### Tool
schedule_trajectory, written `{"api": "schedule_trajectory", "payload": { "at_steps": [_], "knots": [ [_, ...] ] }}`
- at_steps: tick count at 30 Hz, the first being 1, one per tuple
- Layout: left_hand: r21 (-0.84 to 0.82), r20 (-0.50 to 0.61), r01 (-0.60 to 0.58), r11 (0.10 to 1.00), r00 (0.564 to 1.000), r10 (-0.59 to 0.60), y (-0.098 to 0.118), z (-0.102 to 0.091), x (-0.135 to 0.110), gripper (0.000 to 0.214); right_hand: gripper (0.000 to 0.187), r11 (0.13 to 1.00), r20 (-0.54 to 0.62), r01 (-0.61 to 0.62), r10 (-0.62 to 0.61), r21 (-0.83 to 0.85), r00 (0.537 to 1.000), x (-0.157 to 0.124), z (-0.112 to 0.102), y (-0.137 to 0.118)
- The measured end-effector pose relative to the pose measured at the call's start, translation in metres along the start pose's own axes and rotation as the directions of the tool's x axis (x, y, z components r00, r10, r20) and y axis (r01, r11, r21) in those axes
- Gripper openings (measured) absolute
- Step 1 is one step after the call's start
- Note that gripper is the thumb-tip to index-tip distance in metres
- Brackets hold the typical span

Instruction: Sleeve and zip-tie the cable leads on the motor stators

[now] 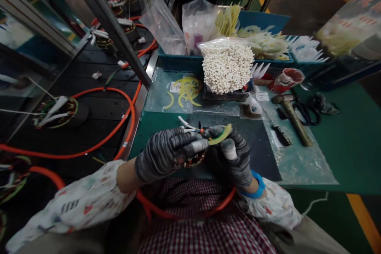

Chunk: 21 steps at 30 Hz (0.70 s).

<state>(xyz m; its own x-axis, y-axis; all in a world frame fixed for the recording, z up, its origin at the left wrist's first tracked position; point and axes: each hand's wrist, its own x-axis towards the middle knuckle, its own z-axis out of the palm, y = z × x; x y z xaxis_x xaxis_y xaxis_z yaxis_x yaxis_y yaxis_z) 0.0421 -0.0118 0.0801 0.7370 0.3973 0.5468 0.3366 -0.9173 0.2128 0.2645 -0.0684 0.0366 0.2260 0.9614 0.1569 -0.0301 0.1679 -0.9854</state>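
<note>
Both my hands wear grey striped knit gloves and meet over the bench in front of my body. My left hand (168, 152) is closed at the near side of a small wound motor stator (195, 160), which is mostly hidden under my fingers. White sleeved leads (185, 122) and thin coloured wires stick up past my left fingers. Between thumb and fingers, my right hand (236, 152) pinches a curved yellow-green insulating strip (220, 136). The strip's left end reaches toward my left fingertips. An orange cable (218, 206) loops below my hands across my lap.
Curved yellow strips (188, 89) lie on plastic ahead. Behind them are a bag of white sticks (228, 67) and blue bins (180, 62). A hammer (293, 121), scissors (308, 113) and brush (282, 135) lie right. Several stators with orange cables (131, 107) sit left, beside a metal post (110, 20).
</note>
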Motion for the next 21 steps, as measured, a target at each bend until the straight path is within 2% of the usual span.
{"api": "schedule_trajectory", "payload": {
  "at_steps": [2, 3, 4, 5, 6, 7, 8, 9, 10, 11, 12, 13, 15, 17, 19, 21],
  "knots": [
    [-0.12, 0.042, 0.008, 0.993, 0.999, -0.003, -0.002, -0.006, -0.006, 0.035, 0.045, 1.0, -0.013, 0.001, -0.001, -0.011, 1.0, -0.003, -0.002, 0.006],
    [-0.172, 0.06, 0.082, 0.982, 0.996, -0.073, -0.005, -0.01, -0.009, 0.033, 0.044, 1.0, -0.017, 0.014, -0.013, 0.011, 1.0, -0.004, -0.003, 0.009],
    [-0.214, 0.08, 0.211, 0.954, 0.977, -0.198, -0.01, -0.015, -0.012, 0.031, 0.044, 0.998, -0.012, 0.031, -0.031, 0.057, 0.999, -0.003, -0.004, 0.011],
    [-0.241, 0.1, 0.37, 0.897, 0.929, -0.357, -0.016, -0.018, -0.016, 0.031, 0.043, 0.992, 0.014, 0.049, -0.051, 0.116, 0.999, -0.002, -0.005, 0.011],
    [-0.257, 0.135, 0.528, 0.809, 0.849, -0.511, -0.024, -0.021, -0.018, 0.041, 0.041, 0.984, 0.084, 0.058, -0.072, 0.166, 0.994, 0.0, -0.006, 0.01],
    [-0.266, 0.189, 0.657, 0.705, 0.753, -0.631, -0.033, -0.021, -0.021, 0.06, 0.037, 0.981, 0.196, 0.062, -0.099, 0.184, 0.976, 0.003, -0.008, 0.008],
    [-0.274, 0.268, 0.737, 0.618, 0.676, -0.686, -0.042, -0.019, -0.022, 0.083, 0.033, 0.984, 0.33, 0.084, -0.133, 0.159, 0.935, 0.005, -0.009, 0.005],
    [-0.28, 0.374, 0.78, 0.559, 0.625, -0.685, -0.05, -0.014, -0.023, 0.099, 0.028, 0.986, 0.459, 0.139, -0.167, 0.095, 0.873, 0.007, -0.008, 0.0],
    [-0.288, 0.471, 0.799, 0.528, 0.598, -0.648, -0.059, -0.008, -0.023, 0.106, 0.025, 0.973, 0.561, 0.232, -0.197, 0.01, 0.804, 0.008, -0.007, -0.004],
    [-0.299, 0.539, 0.804, 0.514, 0.587, -0.604, -0.065, 0.001, -0.021, 0.104, 0.026, 0.931, 0.62, 0.355, -0.23, -0.084, 0.75, 0.007, -0.004, -0.008],
    [-0.315, 0.586, 0.804, 0.504, 0.583, -0.563, -0.071, 0.009, -0.02, 0.098, 0.027, 0.857, 0.645, 0.478, -0.257, -0.192, 0.72, 0.006, 0.001, -0.012],
    [-0.334, 0.612, 0.802, 0.495, 0.584, -0.533, -0.075, 0.017, -0.018, 0.089, 0.029, 0.757, 0.651, 0.573, -0.266, -0.315, 0.711, 0.003, 0.007, -0.014],
    [-0.372, 0.636, 0.812, 0.45, 0.576, -0.513, -0.078, 0.03, -0.015, 0.075, 0.03, 0.523, 0.666, 0.649, -0.189, -0.553, 0.721, -0.003, 0.021, -0.013],
    [-0.423, 0.643, 0.825, 0.374, 0.565, -0.517, -0.075, 0.035, -0.015, 0.067, 0.029, 0.337, 0.663, 0.638, -0.054, -0.692, 0.747, -0.012, 0.031, -0.008],
    [-0.497, 0.599, 0.807, 0.318, 0.585, -0.548, -0.067, 0.035, -0.019, 0.061, 0.029, 0.277, 0.651, 0.625, 0.0, -0.73, 0.759, -0.022, 0.035, 0.001],
    [-0.545, 0.512, 0.768, 0.336, 0.622, -0.593, -0.054, 0.033, -0.026, 0.057, 0.028, 0.297, 0.625, 0.614, -0.068, -0.731, 0.777, -0.036, 0.031, 0.01]
  ]
}}
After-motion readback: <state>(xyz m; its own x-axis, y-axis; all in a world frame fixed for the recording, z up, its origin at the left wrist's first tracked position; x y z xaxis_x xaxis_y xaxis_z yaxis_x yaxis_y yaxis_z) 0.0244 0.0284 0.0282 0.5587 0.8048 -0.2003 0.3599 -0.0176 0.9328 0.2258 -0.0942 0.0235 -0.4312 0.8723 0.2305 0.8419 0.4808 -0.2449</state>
